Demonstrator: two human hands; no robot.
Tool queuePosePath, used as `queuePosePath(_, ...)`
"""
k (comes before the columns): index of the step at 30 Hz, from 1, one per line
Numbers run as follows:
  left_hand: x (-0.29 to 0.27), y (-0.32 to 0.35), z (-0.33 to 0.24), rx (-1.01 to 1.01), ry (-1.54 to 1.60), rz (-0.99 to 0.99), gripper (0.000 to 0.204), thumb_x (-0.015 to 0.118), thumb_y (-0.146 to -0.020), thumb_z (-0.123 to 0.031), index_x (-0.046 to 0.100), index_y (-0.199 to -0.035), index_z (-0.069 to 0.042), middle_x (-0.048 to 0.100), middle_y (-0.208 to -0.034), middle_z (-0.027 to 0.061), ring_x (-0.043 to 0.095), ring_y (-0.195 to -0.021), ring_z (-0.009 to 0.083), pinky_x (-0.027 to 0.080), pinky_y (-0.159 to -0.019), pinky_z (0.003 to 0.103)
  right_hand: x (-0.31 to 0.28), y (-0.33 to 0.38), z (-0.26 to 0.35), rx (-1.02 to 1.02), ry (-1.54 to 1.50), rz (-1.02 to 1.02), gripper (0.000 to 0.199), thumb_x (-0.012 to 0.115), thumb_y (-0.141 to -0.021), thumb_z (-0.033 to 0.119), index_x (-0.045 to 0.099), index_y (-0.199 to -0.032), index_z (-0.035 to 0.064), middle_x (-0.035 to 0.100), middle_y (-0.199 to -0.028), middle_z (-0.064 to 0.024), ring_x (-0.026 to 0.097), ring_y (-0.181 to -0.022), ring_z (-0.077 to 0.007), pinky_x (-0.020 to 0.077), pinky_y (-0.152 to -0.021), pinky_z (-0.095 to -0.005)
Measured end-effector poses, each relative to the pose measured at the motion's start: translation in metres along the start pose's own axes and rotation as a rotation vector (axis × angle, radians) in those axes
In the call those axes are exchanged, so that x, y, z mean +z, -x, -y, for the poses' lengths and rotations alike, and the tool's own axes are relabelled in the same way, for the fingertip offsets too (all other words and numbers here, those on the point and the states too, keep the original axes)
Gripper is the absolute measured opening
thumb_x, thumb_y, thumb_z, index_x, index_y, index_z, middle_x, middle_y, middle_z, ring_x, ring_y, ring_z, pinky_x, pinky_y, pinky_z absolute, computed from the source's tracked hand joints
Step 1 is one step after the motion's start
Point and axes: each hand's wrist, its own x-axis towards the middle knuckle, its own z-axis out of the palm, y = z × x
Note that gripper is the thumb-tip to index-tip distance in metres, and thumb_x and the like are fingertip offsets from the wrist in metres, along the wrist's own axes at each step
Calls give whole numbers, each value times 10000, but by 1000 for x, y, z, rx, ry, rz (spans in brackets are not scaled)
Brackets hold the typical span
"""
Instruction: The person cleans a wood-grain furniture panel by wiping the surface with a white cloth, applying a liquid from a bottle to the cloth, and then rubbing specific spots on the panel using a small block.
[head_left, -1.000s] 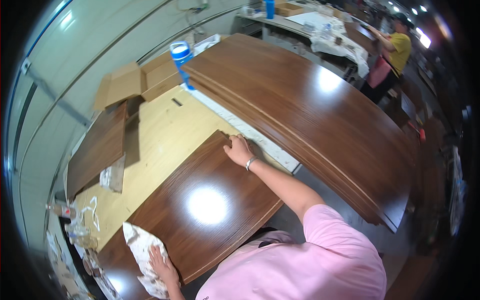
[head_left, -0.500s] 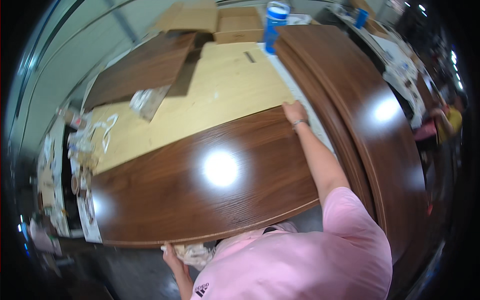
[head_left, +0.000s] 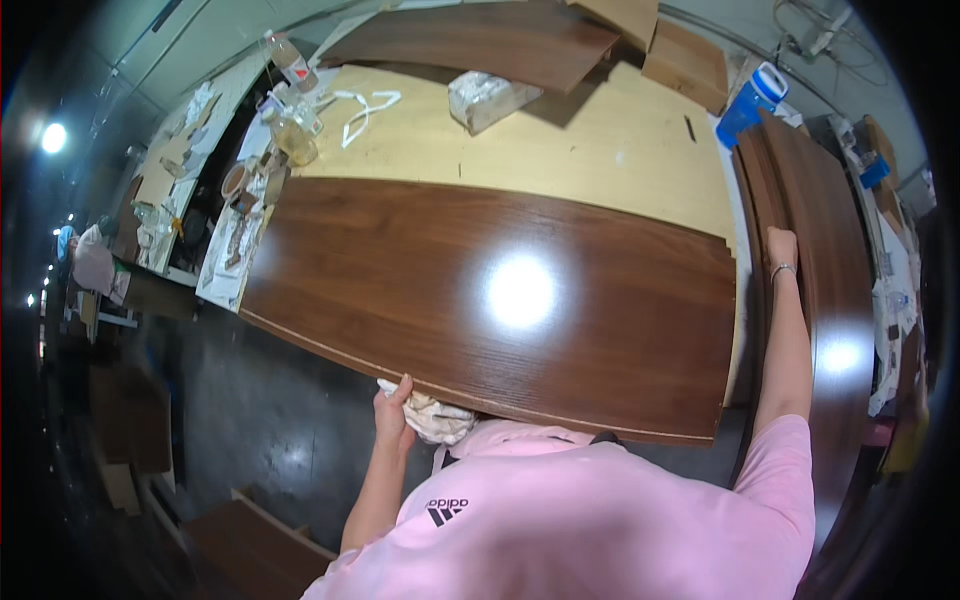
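Note:
A dark brown wood-grain panel (head_left: 400, 270) lies on the worktable in front of me, its curved front edge toward my body. My left hand (head_left: 393, 412) is closed on a crumpled whitish rag (head_left: 440, 420) at that front edge, thumb up against the panel's rim. Over at the right, my right hand (head_left: 782, 246) is closed at the edge of a stack of brown panels (head_left: 838, 270). Its fingers are curled under, so what they hold, if anything, is hidden.
Behind the panel, the pale yellow board (head_left: 600, 165) carries a plastic-wrapped block (head_left: 490, 100) and another brown panel (head_left: 470, 40). A blue jug (head_left: 750, 105) and a cardboard box (head_left: 685, 65) stand at the back right. Bottles (head_left: 290, 135) and tape rolls (head_left: 236, 180) crowd the left.
My right hand has left the panel's far right corner and moved to the stack on the right. My view has turned, and the panel appears swung round. The left hand keeps the rag.

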Motion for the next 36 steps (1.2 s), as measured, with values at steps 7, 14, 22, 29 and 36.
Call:
queuePosePath(7, 8, -20, 15, -44, 35, 145, 366, 646, -930, -86, 535, -1257, 37, 646, -1186, 157, 660, -1057, 295, 534, -948, 440, 46, -11, -96, 8, 127, 142, 657, 605, -851, 528, 656, -1177, -40, 637, -1221, -277, 586, -1192, -423, 481, -981, -486)
queuePosePath(14, -8, 9, 0, -96, -73, 64, 307, 652, -948, -108, 569, -1205, 38, 665, -1135, 119, 676, -982, 234, 542, -899, 380, 66, 71, 4, 98, 290, 75, 587, 556, -872, 470, 654, -1214, 4, 614, -1288, -249, 586, -1214, -385, 463, -995, -477)
queuePosePath(22, -34, 6, -87, 451, -24, -256, 148, 607, -979, -130, 570, -986, 12, 648, -906, 103, 680, -796, 199, 581, -717, 354, 75, 79, -8, 18, 339, -44, 556, 475, -889, 469, 679, -1136, 14, 648, -1194, -264, 609, -1130, -437, 477, -949, -523)
queuePosePath(29, 99, -42, -92, 493, -845, 128, 189, 616, -956, -227, 618, -999, -44, 641, -860, 51, 601, -748, 148, 492, -677, 317, 83, 67, -20, -17, 300, -43, 563, 471, -885, 466, 683, -1098, -10, 644, -1180, -281, 607, -1120, -442, 471, -944, -524)
queuePosePath(36, 142, -190, -90, 1215, -1696, 283, 580, 696, -840, -324, 549, -1327, -45, 576, -1320, 205, 550, -1177, 383, 406, -1036, 463, 73, 78, -20, 1, 275, -56, 514, 507, -876, 432, 679, -1026, -28, 657, -1099, -300, 617, -1052, -467, 475, -900, -526)
